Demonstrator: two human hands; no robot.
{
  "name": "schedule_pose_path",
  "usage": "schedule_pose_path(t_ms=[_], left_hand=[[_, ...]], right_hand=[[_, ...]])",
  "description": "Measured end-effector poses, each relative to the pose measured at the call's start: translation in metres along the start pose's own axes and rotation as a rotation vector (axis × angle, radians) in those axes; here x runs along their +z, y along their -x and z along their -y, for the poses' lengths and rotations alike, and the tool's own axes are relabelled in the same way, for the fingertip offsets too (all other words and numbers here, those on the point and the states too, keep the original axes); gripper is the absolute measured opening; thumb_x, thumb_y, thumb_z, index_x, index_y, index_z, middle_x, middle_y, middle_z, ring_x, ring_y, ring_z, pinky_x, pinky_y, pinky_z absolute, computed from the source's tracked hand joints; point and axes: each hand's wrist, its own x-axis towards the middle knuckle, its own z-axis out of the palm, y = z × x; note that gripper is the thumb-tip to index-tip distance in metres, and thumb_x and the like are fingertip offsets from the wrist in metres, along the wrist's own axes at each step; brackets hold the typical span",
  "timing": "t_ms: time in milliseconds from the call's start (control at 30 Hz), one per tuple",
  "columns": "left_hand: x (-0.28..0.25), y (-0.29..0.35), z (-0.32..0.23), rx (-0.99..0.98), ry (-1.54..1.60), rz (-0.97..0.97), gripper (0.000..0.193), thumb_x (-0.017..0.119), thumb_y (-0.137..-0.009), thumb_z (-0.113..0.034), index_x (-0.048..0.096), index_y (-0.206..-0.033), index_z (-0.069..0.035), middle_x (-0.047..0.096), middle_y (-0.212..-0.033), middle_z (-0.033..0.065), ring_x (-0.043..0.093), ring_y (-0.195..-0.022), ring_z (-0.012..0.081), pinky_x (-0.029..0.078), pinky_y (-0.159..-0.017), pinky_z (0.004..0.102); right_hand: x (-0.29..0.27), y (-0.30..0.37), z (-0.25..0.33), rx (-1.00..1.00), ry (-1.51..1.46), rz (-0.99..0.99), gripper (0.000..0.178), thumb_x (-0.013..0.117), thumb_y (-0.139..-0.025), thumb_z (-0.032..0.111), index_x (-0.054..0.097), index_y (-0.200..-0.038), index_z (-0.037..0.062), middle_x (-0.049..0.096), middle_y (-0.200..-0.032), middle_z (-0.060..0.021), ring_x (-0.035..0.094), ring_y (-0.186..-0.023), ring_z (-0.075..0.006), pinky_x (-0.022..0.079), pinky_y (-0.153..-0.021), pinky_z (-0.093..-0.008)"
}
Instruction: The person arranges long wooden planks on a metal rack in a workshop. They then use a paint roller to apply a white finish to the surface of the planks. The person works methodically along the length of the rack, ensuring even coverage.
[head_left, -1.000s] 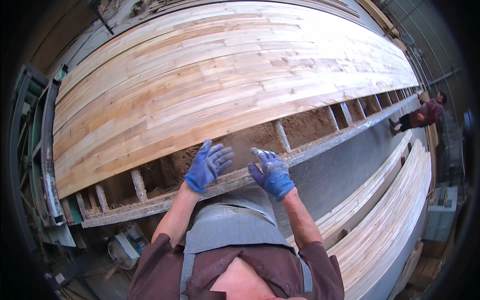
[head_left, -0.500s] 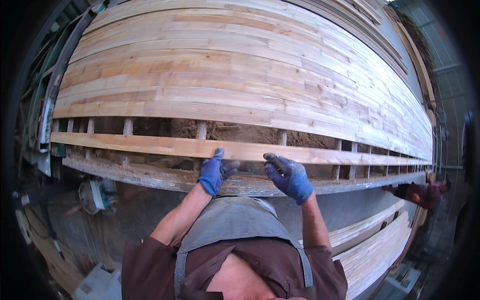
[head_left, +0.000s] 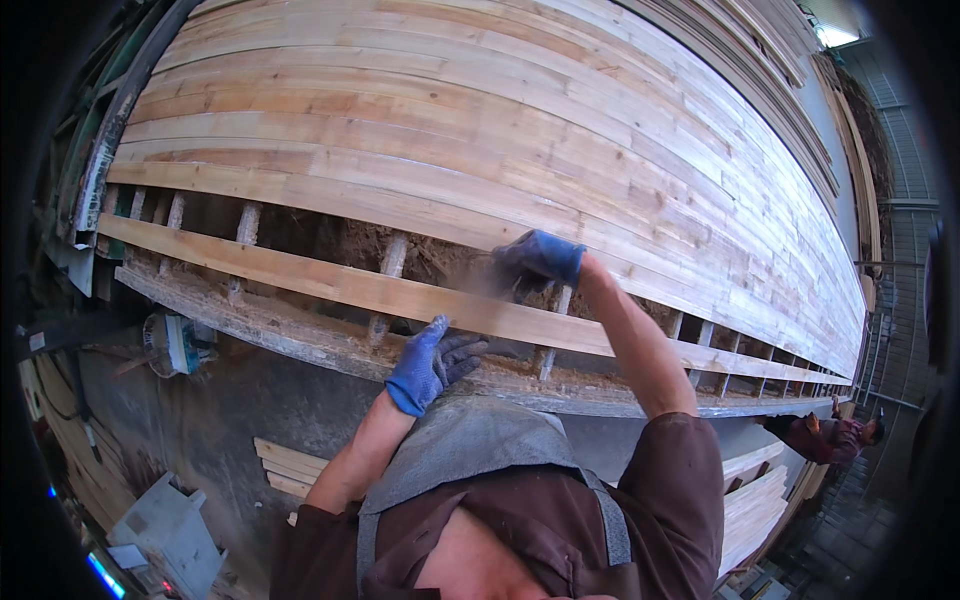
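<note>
A long wooden strip (head_left: 350, 285) lies across bare cross supports, apart from the wide panel of joined strips (head_left: 400, 110) beyond it. My left hand (head_left: 428, 368), in a blue glove, is at the near edge of the strip. Its fingers are stretched and apart, and the thumb tip meets or nearly meets the wood. My gloved right hand (head_left: 537, 262) is over the far side of the strip, by the gap before the panel. Its fingers point down and are blurred, so what they hold, if anything, cannot be made out. Hazy dust hangs beside them.
Sawdust heaps (head_left: 365, 245) lie under the supports (head_left: 393, 262). A worn near rail (head_left: 270, 330) borders the bench. Boards (head_left: 750, 505) are stacked at lower right, and another person (head_left: 830, 437) is at far right. A grey box-like machine (head_left: 165, 530) stands at lower left.
My right hand has moved from the near side of the strip across to its far side. The left hand remains at the near edge. The view has turned slightly.
</note>
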Motion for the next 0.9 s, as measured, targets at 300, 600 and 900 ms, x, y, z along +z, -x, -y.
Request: schedule_pose_path(t_ms=[300,600,900], left_hand=[[-0.028,0.039,-0.027,-0.080,-0.051,0.064,0.061,0.041,-0.103,-0.048,0.041,-0.141,0.000,0.057,-0.133,0.0241,0.065,-0.111,0.0328,0.058,-0.088,0.0411],[-0.033,0.059,-0.057,-0.130,-0.113,0.128,0.059,0.038,-0.103,-0.046,0.044,-0.139,0.000,0.061,-0.127,0.0227,0.068,-0.104,0.0296,0.058,-0.086,0.0408],[-0.041,0.078,-0.068,-0.046,-0.044,0.081,0.055,0.040,-0.103,-0.043,0.049,-0.136,0.000,0.065,-0.121,0.0209,0.070,-0.096,0.0279,0.059,-0.082,0.0409]], right_hand=[[0.010,0.070,0.051,-0.610,1.063,-0.913,0.032,0.063,-0.091,0.034,0.064,-0.108,0.0062,0.069,-0.094,-0.0180,0.068,-0.083,-0.0315,0.055,-0.072,-0.0426],[0.116,0.069,0.089,-0.824,1.120,-0.737,0.050,0.070,-0.083,0.022,0.055,-0.126,0.0029,0.062,-0.117,-0.0209,0.062,-0.100,-0.0389,0.054,-0.080,-0.0469],[0.106,-0.038,0.072,-0.170,0.059,0.163,0.028,0.059,-0.096,0.032,0.067,-0.102,0.0054,0.071,-0.076,-0.0066,0.065,-0.059,-0.0122,0.049,-0.049,-0.0237]])
